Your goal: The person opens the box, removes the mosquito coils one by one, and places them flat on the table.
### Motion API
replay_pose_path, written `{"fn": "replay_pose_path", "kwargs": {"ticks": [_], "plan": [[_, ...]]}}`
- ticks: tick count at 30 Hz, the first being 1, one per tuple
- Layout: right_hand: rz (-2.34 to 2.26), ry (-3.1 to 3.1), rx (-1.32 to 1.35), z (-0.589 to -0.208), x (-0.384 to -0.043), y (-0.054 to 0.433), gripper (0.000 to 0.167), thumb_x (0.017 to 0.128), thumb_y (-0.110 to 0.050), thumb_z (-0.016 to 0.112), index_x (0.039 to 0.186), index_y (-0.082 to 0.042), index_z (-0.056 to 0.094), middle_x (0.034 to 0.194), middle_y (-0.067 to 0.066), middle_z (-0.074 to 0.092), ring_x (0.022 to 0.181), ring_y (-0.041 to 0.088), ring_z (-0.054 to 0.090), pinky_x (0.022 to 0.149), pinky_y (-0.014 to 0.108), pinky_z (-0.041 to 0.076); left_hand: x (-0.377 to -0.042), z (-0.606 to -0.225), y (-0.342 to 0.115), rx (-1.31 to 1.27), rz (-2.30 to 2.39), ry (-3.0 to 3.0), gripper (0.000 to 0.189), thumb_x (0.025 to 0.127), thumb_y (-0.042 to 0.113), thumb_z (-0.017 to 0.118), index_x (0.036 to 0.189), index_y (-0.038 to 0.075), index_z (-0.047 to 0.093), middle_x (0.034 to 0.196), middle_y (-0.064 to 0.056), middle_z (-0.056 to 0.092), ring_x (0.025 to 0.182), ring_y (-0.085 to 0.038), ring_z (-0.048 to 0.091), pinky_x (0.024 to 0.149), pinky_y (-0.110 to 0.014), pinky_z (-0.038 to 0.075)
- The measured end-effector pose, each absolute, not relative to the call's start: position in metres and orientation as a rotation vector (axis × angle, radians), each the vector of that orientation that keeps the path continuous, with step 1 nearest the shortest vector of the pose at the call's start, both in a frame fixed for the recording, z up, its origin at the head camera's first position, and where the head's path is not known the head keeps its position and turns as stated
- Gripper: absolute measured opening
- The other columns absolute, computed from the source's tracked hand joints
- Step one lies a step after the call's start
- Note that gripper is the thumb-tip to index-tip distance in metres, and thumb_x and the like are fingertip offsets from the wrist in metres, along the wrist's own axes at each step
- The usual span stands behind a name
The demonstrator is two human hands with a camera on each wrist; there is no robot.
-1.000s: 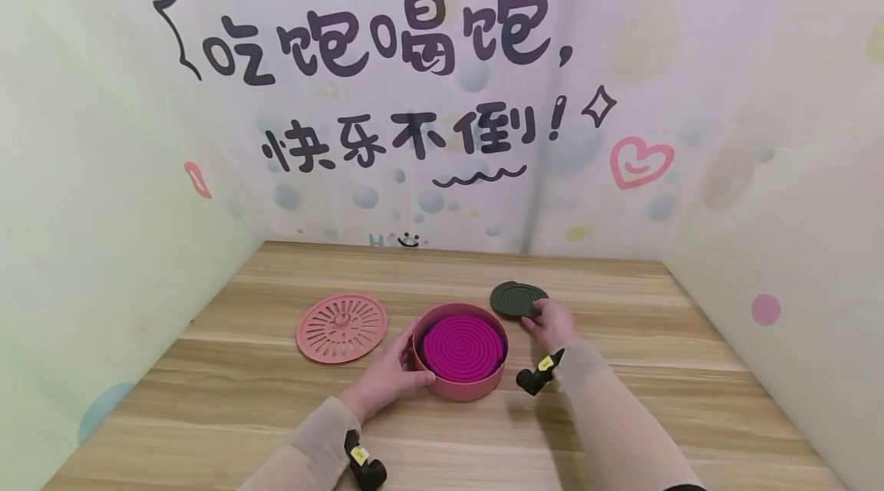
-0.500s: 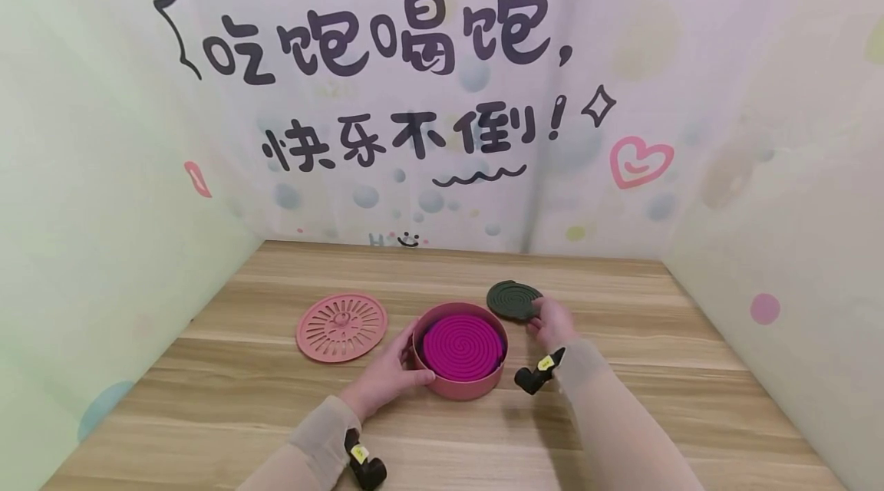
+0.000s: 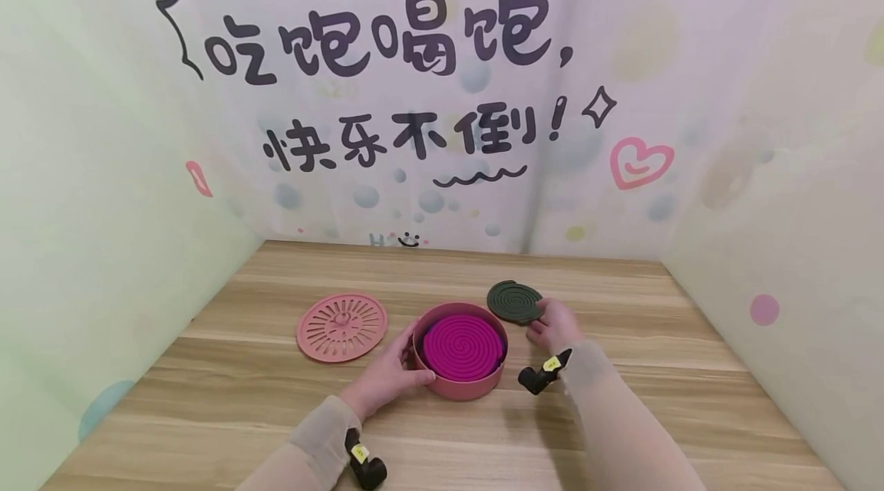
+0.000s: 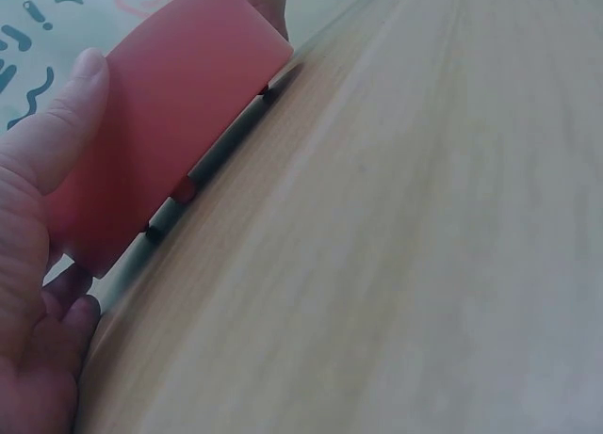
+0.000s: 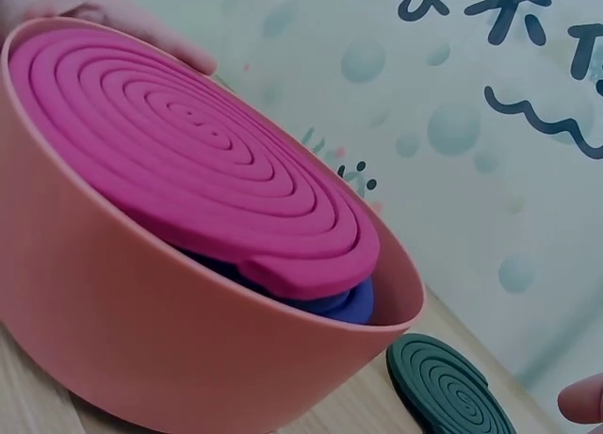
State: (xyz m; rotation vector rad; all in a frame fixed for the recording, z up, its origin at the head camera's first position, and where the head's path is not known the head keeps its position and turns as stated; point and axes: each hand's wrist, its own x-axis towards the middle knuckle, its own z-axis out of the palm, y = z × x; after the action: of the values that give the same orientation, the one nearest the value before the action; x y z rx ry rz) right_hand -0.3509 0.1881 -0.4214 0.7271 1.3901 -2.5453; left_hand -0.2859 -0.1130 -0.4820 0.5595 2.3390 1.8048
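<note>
My left hand (image 3: 385, 380) grips the left side of a round pink mosquito coil holder (image 3: 464, 391). The thumb lies along its outer wall (image 4: 179, 104); the other fingers go behind. Inside, a magenta mosquito coil (image 3: 463, 347) rests on top, with a blue coil (image 5: 349, 307) showing beneath. Right of the holder lies a dark green mosquito coil (image 3: 513, 301). My right hand (image 3: 555, 326) pinches its right edge between thumb and fingers. In the right wrist view only one fingertip (image 5: 582, 398) of that hand shows, near the green coil (image 5: 454, 389).
A pink slotted lid (image 3: 341, 327) with a small knob lies flat to the left of the holder. Everything rests on a wood-grain table (image 3: 442, 268). Printed cloth walls (image 3: 428, 207) enclose its back and both sides. Each wrist carries a small black camera (image 3: 366, 468).
The green coil has shifted slightly left, and its front edge has come a little nearer. My right hand has stayed at its edge. Left hand, holder and lid have not moved.
</note>
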Motion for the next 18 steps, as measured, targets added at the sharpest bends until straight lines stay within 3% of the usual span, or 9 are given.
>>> {"fn": "replay_pose_path", "kwargs": {"ticks": [10, 11, 12, 13, 15, 16, 18], "plan": [[-2.498, 1.455, 0.648, -0.419, -0.343, 0.189, 0.072, 0.097, -0.007, 0.036, 0.152, -0.005, -0.011, 0.156, 0.025, -0.009, 0.144, 0.036, 0.005, 0.116, 0.05, 0.013, -0.286, -0.483, -0.113, 0.562, 1.813, 2.333, 0.101, 0.077, 0.018, 0.081, 0.154, 0.009, 0.016, 0.155, -0.018, 0.026, 0.14, -0.033, 0.028, 0.114, -0.045, 0.023], [-2.485, 1.471, 0.639, -0.419, -0.342, 0.189, 0.072, 0.097, -0.007, 0.036, 0.152, -0.004, -0.011, 0.156, 0.026, -0.009, 0.144, 0.036, 0.006, 0.116, 0.05, 0.014, -0.286, -0.483, -0.113, 0.563, 1.813, 2.333, 0.101, 0.078, 0.018, 0.081, 0.154, 0.009, 0.016, 0.155, -0.018, 0.026, 0.14, -0.033, 0.028, 0.114, -0.045, 0.023], [-2.475, 1.491, 0.65, -0.42, -0.342, 0.19, 0.072, 0.097, -0.007, 0.037, 0.153, -0.004, -0.008, 0.155, 0.029, -0.001, 0.142, 0.036, 0.018, 0.116, 0.047, 0.021, -0.286, -0.482, -0.113, 0.562, 1.811, 2.334, 0.101, 0.078, 0.018, 0.081, 0.154, 0.009, 0.016, 0.155, -0.018, 0.026, 0.14, -0.033, 0.028, 0.114, -0.045, 0.023], [-2.459, 1.52, 0.657, -0.42, -0.341, 0.19, 0.071, 0.097, -0.008, 0.039, 0.153, -0.004, -0.004, 0.153, 0.031, 0.009, 0.134, 0.033, 0.034, 0.112, 0.042, 0.03, -0.286, -0.482, -0.113, 0.565, 1.809, 2.336, 0.101, 0.078, 0.018, 0.081, 0.154, 0.009, 0.016, 0.155, -0.018, 0.026, 0.14, -0.033, 0.028, 0.114, -0.045, 0.024], [-2.428, 1.581, 0.653, -0.421, -0.339, 0.191, 0.069, 0.097, -0.008, 0.041, 0.154, -0.004, 0.004, 0.14, 0.025, 0.027, 0.104, 0.019, 0.054, 0.094, 0.027, 0.045, -0.286, -0.482, -0.113, 0.574, 1.81, 2.332, 0.1, 0.078, 0.018, 0.081, 0.154, 0.008, 0.016, 0.155, -0.018, 0.025, 0.14, -0.033, 0.027, 0.114, -0.045, 0.024], [-2.409, 1.618, 0.645, -0.422, -0.339, 0.192, 0.067, 0.096, -0.009, 0.042, 0.153, -0.005, 0.008, 0.133, 0.019, 0.032, 0.086, 0.011, 0.054, 0.081, 0.02, 0.046, -0.286, -0.482, -0.113, 0.579, 1.813, 2.327, 0.1, 0.078, 0.017, 0.081, 0.154, 0.008, 0.016, 0.155, -0.018, 0.025, 0.14, -0.033, 0.027, 0.114, -0.045, 0.024], [-2.374, 1.691, 0.593, -0.423, -0.337, 0.192, 0.062, 0.096, -0.009, 0.043, 0.152, -0.004, 0.015, 0.129, 0.015, 0.035, 0.06, 0.002, 0.039, 0.064, 0.015, 0.038, -0.286, -0.482, -0.113, 0.591, 1.821, 2.32, 0.1, 0.079, 0.016, 0.08, 0.154, 0.007, 0.016, 0.155, -0.019, 0.025, 0.14, -0.034, 0.027, 0.114, -0.046, 0.024]]}}
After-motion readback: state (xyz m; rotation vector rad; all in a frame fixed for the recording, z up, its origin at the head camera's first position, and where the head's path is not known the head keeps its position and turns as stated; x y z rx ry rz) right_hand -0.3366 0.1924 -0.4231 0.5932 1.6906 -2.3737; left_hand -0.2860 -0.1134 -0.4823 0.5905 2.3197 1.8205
